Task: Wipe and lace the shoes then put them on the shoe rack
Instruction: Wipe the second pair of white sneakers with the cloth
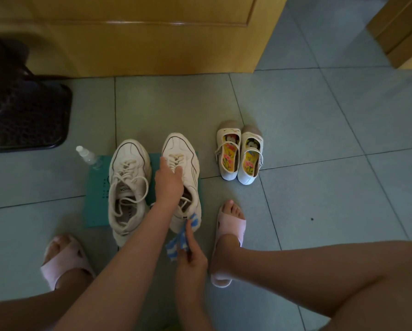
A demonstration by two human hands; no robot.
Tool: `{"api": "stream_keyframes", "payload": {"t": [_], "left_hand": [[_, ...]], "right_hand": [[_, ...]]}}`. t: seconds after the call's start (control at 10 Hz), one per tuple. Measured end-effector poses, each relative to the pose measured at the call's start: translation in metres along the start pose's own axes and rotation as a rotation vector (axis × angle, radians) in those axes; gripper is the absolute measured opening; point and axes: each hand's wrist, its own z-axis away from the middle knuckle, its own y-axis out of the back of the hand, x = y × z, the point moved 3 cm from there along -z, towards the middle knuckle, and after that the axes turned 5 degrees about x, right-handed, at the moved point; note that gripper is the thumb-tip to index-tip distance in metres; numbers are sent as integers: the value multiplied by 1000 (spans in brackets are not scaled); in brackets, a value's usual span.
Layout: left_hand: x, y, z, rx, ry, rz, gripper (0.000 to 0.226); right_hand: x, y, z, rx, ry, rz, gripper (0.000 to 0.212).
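Head view: we note left hand (169, 180), fingers curled over laces, steadying cream chunky lace-up sneaker (178, 144) on teal mat (97, 192), toe pointing away. Right hand (191, 259), nearer heel, pinches blue-white striped cloth (179, 240) against heel. We judge wipe runs heel-to-toe.

From my remote seat I count two white sneakers, the left sneaker (128, 187) and the right sneaker (183, 149), both on one teal mat (97, 194). There are two small strap shoes on the floor, the left strap shoe (227, 154) and the right strap shoe (250, 158). I see two pink slippers, the left slipper (64, 261) and the right slipper (228, 225). There is one spray bottle (87, 156), one striped cloth (178, 242) and one dark stand (21, 111). Two hands show: the left hand (169, 180) and the right hand (191, 261).
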Motion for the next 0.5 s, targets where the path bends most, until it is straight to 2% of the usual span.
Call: {"api": "stream_keyframes", "payload": {"t": [0.1,0.2,0.3,0.4,0.5], "left_hand": [[5,6,3,-79,17,-41,67],[23,32,15,-26,-111,-11,67],[38,68,39,-40,-177,281,47],[40,89,62,-237,-110,552,33],[36,91,65,-304,-90,651,26]], "right_hand": [[-27,6,23,-135,14,63,62],[-55,20,15,-62,125,-30,51],[-94,23,-16,-87,157,-122,62],[-127,0,-40,-146,257,-41,63],[-146,-37,-48,-319,262,79,60]]}}
